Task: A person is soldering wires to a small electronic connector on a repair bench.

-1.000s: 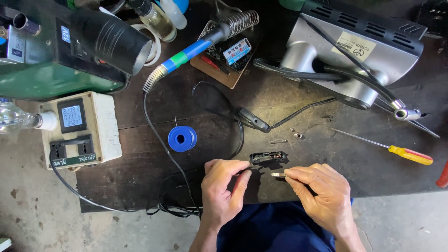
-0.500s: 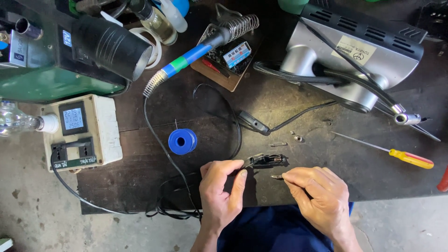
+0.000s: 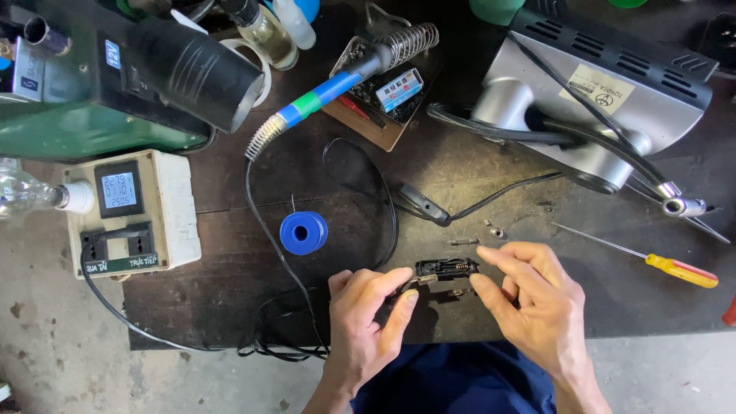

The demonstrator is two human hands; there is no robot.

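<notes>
Both hands work at the near edge of the dark workbench. Left hand pinches the left end of a small black component between thumb and fingertips. Right hand touches its right end with the thumb tip, index finger stretched out above it, the other fingers loosely curled. The component sits between the two hands, just above the bench surface; whether it rests on the bench I cannot tell.

Risks, as I judge them: the component looks to have a small spring or coil exposed along its top (detail is too fine to be sure), and a slip of the pinch could send small parts off the near edge. Tiny loose screws lie just beyond the right hand; a sweep of the knuckles could scatter them. The soldering iron sits in its coil stand with its cord trailing past the left hand, so a snag could drag it. Blue solder spool is near the cord.

Containers: a shallow brown tray under the stand holds small dark bits and a little blue-and-white box. A clear bottle at the top holds yellowish liquid. A yellow-handled screwdriver lies to the right.
</notes>
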